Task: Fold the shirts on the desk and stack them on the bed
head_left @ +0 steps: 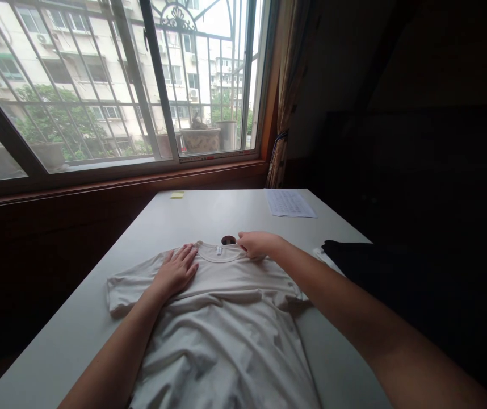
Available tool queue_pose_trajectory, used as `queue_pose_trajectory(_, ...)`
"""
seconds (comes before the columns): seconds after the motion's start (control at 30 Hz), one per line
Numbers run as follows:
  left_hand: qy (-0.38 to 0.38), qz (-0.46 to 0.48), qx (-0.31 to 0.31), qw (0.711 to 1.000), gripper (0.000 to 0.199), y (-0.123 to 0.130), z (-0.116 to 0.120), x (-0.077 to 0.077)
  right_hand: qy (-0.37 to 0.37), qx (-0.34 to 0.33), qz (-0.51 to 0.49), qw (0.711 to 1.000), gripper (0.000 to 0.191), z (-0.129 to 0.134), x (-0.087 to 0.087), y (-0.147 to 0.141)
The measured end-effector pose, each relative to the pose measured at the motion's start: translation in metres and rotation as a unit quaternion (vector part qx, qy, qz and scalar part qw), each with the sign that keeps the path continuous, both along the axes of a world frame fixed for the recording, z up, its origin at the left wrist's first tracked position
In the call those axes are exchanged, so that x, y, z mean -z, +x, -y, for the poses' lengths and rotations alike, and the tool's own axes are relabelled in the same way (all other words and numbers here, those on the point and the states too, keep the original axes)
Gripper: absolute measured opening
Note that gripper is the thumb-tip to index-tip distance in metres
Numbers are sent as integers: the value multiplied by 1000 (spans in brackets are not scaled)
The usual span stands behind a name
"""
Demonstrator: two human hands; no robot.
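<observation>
A white T-shirt (226, 318) lies spread on the white table, its collar toward the window and its lower part wrinkled toward me. My left hand (177, 270) rests flat on the shirt at the left shoulder, fingers stretched out beside the neckline. At the right side of the collar, my right hand (258, 243) pinches the shirt's edge, with its fingers curled closed. A small label shows inside the collar, between the two hands. The left sleeve lies out to the side; my right forearm covers part of the right sleeve.
On the white table (209, 213) are a round dark hole (229, 240) just beyond the collar, a yellow sticky note (177, 195) and a printed sheet (290, 203). Dark cloth (354, 261) lies at the right edge. A barred window and a tied curtain (280, 142) stand behind.
</observation>
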State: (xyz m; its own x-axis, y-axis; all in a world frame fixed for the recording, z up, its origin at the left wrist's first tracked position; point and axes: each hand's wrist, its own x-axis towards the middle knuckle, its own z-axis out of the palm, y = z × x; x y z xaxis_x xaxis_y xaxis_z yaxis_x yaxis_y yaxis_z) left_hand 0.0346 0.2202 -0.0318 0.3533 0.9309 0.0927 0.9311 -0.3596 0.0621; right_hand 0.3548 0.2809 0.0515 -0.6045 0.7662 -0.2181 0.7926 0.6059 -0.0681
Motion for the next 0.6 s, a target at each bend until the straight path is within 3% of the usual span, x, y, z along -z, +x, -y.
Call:
queue_pose_trajectory(0.2,-4,-2,0,1000,60,0,0,0,36,-68,-16,997,21,8,9,-3)
queue_pose_trajectory(0.33,0,-1,-1,1000,60,-1,-1,1,55,-55,-8,997,27,3,14,8)
queue_pose_trajectory(0.53,-4,2,-2,1000,60,1,1,-2,131,-39,-28,990,15,-7,19,23)
queue_pose_trajectory(0.6,-4,5,-4,1000,60,1,1,-2,149,-27,-39,988,20,-8,21,24)
